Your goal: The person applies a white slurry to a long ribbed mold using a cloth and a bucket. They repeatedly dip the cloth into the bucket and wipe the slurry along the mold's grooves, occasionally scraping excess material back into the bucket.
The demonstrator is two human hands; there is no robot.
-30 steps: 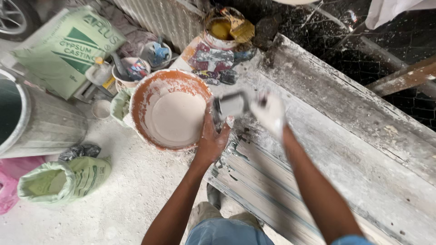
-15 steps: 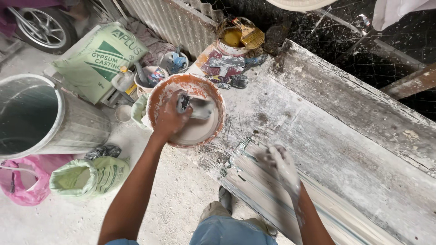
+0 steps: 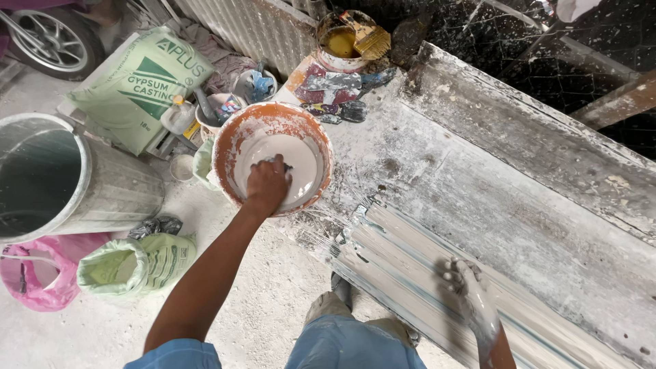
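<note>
Plaster-caked bench (image 3: 519, 205); left hand (image 3: 268, 183) in orange basin (image 3: 272, 158)

Open room lay across the plaster-streaked surface (image 3: 519, 205) between the orange bowl (image 3: 232, 147) and the right hand (image 3: 471, 297). Passage beyond the bowl was blocked by a paint can (image 3: 335, 58) and scrapers (image 3: 331, 92); a metal drum (image 3: 102, 188) and green sack (image 3: 130, 82) crowded its left side.

My left hand (image 3: 268, 183) is down in the orange bucket (image 3: 229, 147), fingers in the white plaster (image 3: 301, 160) and closed around a dark tool. My right hand (image 3: 470, 295), coated white, rests flat on the ridged moulding (image 3: 403, 263) on the desk (image 3: 506, 184), well apart from the bucket.
</note>
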